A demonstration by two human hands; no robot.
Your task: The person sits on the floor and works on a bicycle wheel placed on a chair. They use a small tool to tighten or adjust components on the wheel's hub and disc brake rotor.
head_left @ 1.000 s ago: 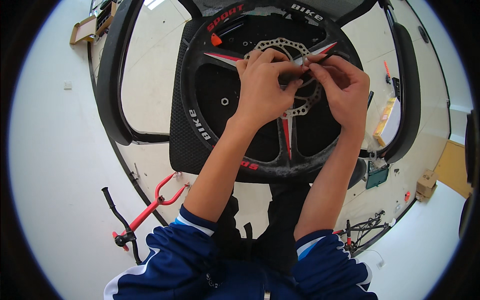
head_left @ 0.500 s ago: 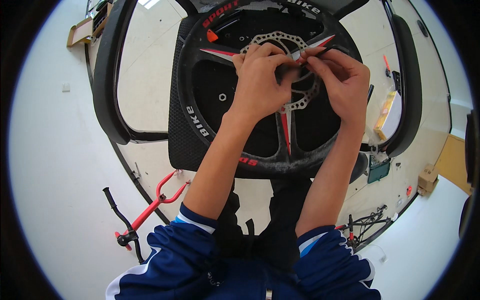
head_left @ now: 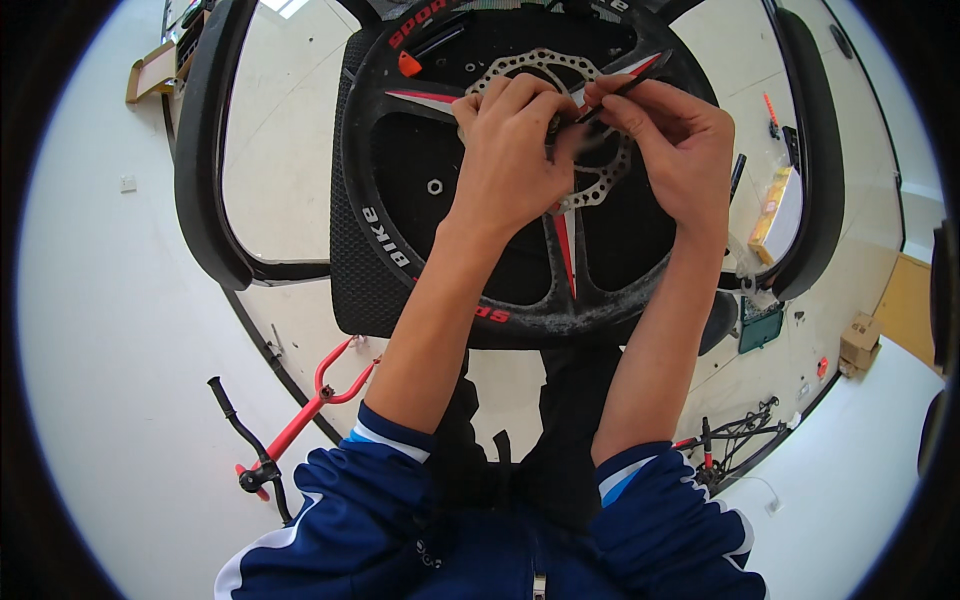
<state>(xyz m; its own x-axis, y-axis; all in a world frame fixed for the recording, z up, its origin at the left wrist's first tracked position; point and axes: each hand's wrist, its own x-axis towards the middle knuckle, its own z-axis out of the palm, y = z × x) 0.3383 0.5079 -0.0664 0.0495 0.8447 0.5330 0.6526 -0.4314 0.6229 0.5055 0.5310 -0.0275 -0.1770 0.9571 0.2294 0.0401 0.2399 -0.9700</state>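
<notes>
A black bicycle wheel [head_left: 573, 322] with broad red-and-white-marked spokes lies flat on a chair's black seat. A silver disc brake rotor [head_left: 607, 190], pierced with holes, sits at its hub. Over the rotor's left side, my left hand [head_left: 515, 150] is closed, fingers curled and thumb toward the hub. What its fingertips grip is partly hidden and blurred. Just right of the hub, my right hand [head_left: 675, 140] pinches a thin black rod-like tool [head_left: 608, 95], slanting down toward my left fingertips. My hands cover most of the hub.
A loose hex nut [head_left: 434, 187] and an orange-tipped black tool [head_left: 410, 63] lie within the wheel. Chair armrests [head_left: 205, 150] flank it. On the floor are a red fork with handlebar [head_left: 300, 420], black bike parts [head_left: 735, 435], a yellow-and-white box [head_left: 775, 215] and a green case [head_left: 760, 328].
The wheel and chair sit slightly higher and further left in view. The black rod in my right hand has swung to a steeper slant. Both hands stay at the hub.
</notes>
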